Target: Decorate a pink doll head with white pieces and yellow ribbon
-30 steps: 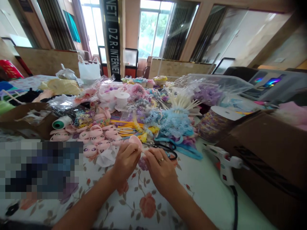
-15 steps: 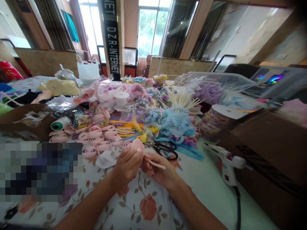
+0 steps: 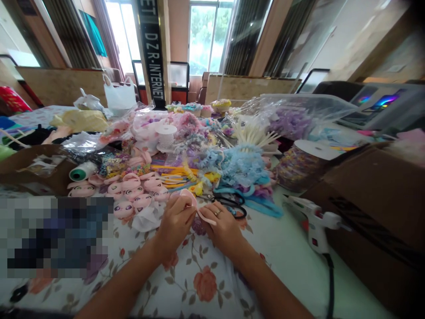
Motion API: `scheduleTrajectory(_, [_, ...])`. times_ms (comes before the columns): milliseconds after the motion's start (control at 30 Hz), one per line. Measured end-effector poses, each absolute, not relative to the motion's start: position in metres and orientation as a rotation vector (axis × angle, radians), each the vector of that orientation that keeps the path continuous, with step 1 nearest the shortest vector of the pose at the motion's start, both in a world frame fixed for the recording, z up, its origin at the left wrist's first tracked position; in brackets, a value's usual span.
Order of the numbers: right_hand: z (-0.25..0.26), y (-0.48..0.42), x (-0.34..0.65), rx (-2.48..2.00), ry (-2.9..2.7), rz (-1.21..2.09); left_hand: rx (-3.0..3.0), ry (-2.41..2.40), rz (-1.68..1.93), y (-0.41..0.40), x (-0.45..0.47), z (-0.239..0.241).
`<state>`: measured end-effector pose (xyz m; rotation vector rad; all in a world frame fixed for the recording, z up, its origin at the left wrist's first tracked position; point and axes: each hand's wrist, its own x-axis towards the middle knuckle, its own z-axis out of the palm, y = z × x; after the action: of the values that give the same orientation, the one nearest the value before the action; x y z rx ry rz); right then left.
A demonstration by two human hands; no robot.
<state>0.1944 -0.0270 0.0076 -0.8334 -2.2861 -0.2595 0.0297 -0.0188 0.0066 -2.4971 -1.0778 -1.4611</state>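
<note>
My left hand (image 3: 175,223) is closed around a pink doll-head piece (image 3: 189,194), whose rounded top shows above the fingers; most of it is hidden. Close beside it, my right hand (image 3: 222,225) pinches a narrow pink strip (image 3: 207,217), which slants down from between the hands across the fingers. Whether the strip is joined to the head piece I cannot tell. Several similar pink heads with printed eyes (image 3: 134,191) lie in a cluster beyond the left hand. Black-handled scissors (image 3: 232,203) rest just past the right hand, and crumpled white material (image 3: 146,220) lies left of my left hand.
To the right a white glue gun (image 3: 315,223) with a black cord lies against a cardboard box (image 3: 375,212). Blue ruffled trim (image 3: 244,166), yellow strips (image 3: 175,173) and a large spool (image 3: 300,166) pile up ahead. A flowered cloth (image 3: 186,283) covers the table's near side.
My right hand has turned over, back now upward with a ring showing, and the pink strip lies flatter against its fingers. The head piece has tilted slightly in my left hand.
</note>
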Motion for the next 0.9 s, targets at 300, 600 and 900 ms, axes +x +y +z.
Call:
scheduleTrajectory(300, [0.010,-0.041,0.170,-1.148,-1.277,1.107,-2.306,-0.852,-1.342,-0.029,0.029,0.003])
scheduleTrajectory(600, [0.010,-0.041,0.171,-1.163,-1.447,1.045,-2.284,-1.152,-1.369,-0.018,0.026,0.004])
scheduleTrajectory(900, [0.011,-0.037,0.189,-1.015,-2.232,-0.344,-2.417,-1.034,-1.375,-0.018,0.029,0.006])
